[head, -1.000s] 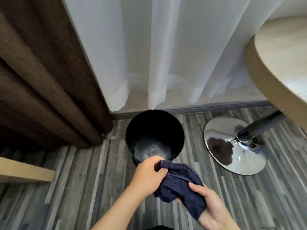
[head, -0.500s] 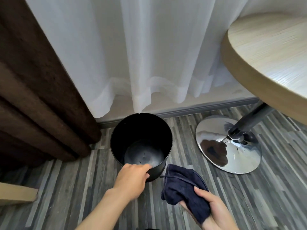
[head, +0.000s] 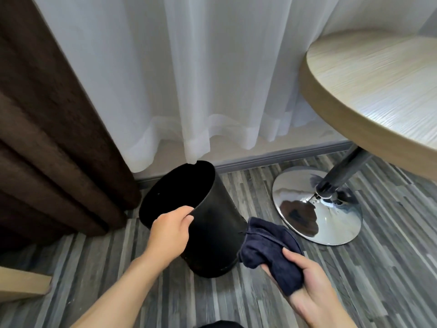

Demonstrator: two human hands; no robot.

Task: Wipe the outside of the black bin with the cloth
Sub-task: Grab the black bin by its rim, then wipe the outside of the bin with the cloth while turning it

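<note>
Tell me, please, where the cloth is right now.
In the head view, the dark blue cloth is bunched in the right hand, beside the tilted black bin.

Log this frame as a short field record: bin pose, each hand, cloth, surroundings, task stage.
bin: black bin, tilted, mouth toward the brown curtain
left hand: left hand, grip on the bin's rim
right hand: right hand, grip on the dark blue cloth
cloth: bunched, one edge at the bin's outer wall; contact unclear
surroundings: white sheer curtain, round table with chrome base, striped grey floor
task stage: wiping about to begin or just begun
</note>
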